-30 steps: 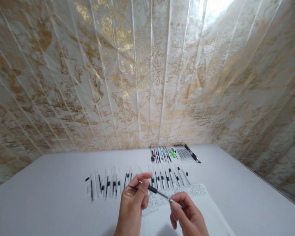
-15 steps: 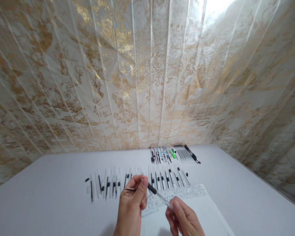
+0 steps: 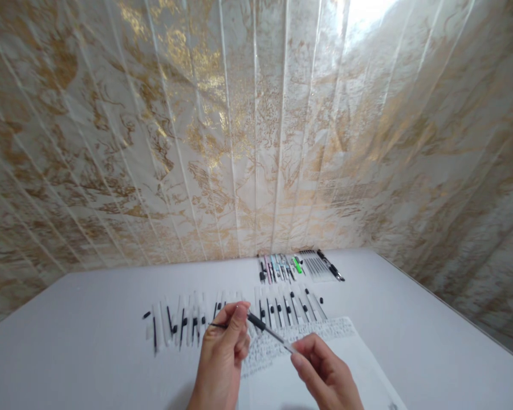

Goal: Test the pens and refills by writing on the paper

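**Q:** Legend, panel one: what do I hold, and how?

**A:** I hold one pen (image 3: 260, 327) in the air above the table (image 3: 68, 341). It slants from upper left to lower right. My left hand (image 3: 220, 357) pinches it between thumb and forefinger, just behind the black collar, and a thin dark tip sticks out to the left of that pinch. My right hand (image 3: 327, 376) has its fingertips closed on the clear lower end. Both grips are clamped on the same pen, which spans the gap between them.

**Q:** How far along does the work stand?

**A:** I judge it to be early or midway. Just beyond my hands, the row of pen parts (image 3: 235, 312) lies on the table as separate clear tubes and black pieces, so many items seem untouched. I cannot tell whether the pen in hand is being joined or pulled apart.

**Q:** What else is there?

**A:** A written sheet (image 3: 325, 332) lies under and to the right of the pen, and coloured pens (image 3: 282, 267) lie near the wall, well apart from my hands.
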`<move>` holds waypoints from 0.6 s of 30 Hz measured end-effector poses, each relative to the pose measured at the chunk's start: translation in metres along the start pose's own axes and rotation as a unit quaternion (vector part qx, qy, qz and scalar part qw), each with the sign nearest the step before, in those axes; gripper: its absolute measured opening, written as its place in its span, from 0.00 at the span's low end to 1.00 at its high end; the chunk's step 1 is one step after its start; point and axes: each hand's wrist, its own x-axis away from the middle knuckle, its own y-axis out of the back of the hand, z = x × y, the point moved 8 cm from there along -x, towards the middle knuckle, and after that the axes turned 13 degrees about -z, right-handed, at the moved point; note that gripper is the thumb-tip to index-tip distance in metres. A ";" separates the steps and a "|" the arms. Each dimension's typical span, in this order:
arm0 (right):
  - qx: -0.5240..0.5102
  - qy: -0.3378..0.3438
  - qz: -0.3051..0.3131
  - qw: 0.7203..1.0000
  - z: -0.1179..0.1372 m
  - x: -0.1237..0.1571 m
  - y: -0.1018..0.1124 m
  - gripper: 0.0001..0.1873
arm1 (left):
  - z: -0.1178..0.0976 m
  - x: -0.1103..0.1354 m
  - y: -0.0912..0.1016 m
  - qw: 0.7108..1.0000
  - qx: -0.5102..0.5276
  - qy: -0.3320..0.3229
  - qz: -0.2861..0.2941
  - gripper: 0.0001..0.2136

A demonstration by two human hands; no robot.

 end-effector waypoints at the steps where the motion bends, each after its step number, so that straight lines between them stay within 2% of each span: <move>1: 0.003 0.003 -0.002 1.000 0.001 -0.001 0.001 0.22 | 0.001 -0.001 0.000 1.000 0.002 0.001 0.002 0.20; 6: -0.057 -0.015 -0.022 0.998 0.013 -0.004 0.003 0.20 | 0.013 -0.003 -0.001 1.000 -0.003 0.011 0.014 0.22; 9: -0.142 -0.029 -0.022 0.989 0.024 -0.003 -0.001 0.19 | 0.029 0.001 -0.001 0.998 -0.024 0.050 0.026 0.24; 11: -0.162 -0.049 -0.006 0.985 0.027 -0.002 -0.006 0.18 | 0.037 0.004 0.002 0.996 -0.038 0.071 0.040 0.24; 15: -0.171 -0.108 -0.004 0.979 0.025 -0.002 -0.005 0.17 | 0.052 0.008 0.014 0.982 -0.101 0.135 0.080 0.22; 18: -0.157 -0.113 -0.005 0.981 0.027 -0.005 -0.004 0.17 | 0.064 0.011 0.027 0.965 -0.157 0.178 0.111 0.21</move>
